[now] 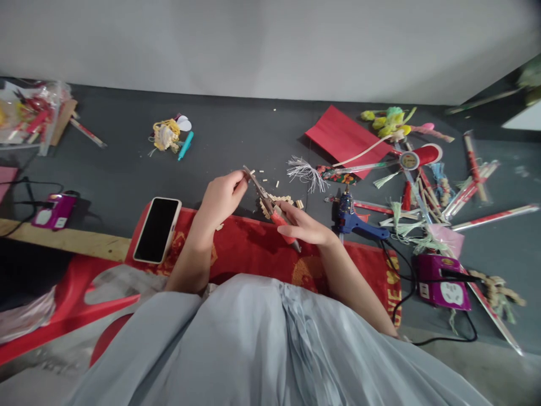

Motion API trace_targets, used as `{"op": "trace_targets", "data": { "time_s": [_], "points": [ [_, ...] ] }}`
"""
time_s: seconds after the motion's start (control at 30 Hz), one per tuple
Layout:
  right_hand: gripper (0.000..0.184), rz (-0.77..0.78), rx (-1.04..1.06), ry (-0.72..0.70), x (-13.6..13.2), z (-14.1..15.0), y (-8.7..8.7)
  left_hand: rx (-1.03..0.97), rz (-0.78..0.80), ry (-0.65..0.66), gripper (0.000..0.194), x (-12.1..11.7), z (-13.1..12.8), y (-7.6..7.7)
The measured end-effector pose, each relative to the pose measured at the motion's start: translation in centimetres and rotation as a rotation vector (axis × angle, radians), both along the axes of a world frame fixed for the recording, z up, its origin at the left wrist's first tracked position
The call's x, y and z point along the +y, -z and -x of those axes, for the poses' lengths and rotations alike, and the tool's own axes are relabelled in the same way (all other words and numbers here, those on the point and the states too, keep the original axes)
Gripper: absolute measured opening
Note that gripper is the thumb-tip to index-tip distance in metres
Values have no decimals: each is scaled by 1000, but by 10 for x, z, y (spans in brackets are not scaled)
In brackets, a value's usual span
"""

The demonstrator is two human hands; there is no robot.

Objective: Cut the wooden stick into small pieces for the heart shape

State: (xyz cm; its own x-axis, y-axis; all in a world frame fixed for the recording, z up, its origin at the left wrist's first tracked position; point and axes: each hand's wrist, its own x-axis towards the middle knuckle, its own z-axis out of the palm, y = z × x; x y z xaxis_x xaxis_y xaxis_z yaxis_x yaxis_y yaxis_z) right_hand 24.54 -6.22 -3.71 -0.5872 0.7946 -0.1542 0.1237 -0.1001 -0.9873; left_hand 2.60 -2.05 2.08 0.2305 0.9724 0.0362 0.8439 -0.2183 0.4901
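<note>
My right hand (pixel 306 225) is closed around the handles of red-handled shears (pixel 267 204). Their metal blades point up and to the left, toward my left hand (pixel 222 197). Finger and thumb of that hand are pinched together at the blade tips; what they hold is too small to make out. Below the blades lies a heap of short pale cut pieces (pixel 282 199), partly hidden by the shears. Several more bits are scattered on the dark table (pixel 236 132). Beneath my forearms a red cloth (pixel 249 248) with gold print covers the table's front edge.
A phone (pixel 157 230) rests left of my arm, with yellow yarn (pixel 166 135) and a teal pen (pixel 185 146) behind it. On the right are a blue glue gun (pixel 359 223), red paper (pixel 344 138), a red spool (pixel 425 156), wrapped sticks and a purple power socket (pixel 443 282).
</note>
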Motion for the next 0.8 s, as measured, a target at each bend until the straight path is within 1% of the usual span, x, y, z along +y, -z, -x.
{"op": "trace_targets", "data": {
  "time_s": [0.1,0.27,0.8],
  "points": [
    [41,11,-8,-36,0,-1,0,1,12,-8,23,0,-1,-1],
    [39,26,-11,-47,1,-1,0,-4,2,-18,24,-1,0,-1],
    [36,19,-34,-43,1,0,-2,29,7,-26,26,0,-2,2]
  ]
}}
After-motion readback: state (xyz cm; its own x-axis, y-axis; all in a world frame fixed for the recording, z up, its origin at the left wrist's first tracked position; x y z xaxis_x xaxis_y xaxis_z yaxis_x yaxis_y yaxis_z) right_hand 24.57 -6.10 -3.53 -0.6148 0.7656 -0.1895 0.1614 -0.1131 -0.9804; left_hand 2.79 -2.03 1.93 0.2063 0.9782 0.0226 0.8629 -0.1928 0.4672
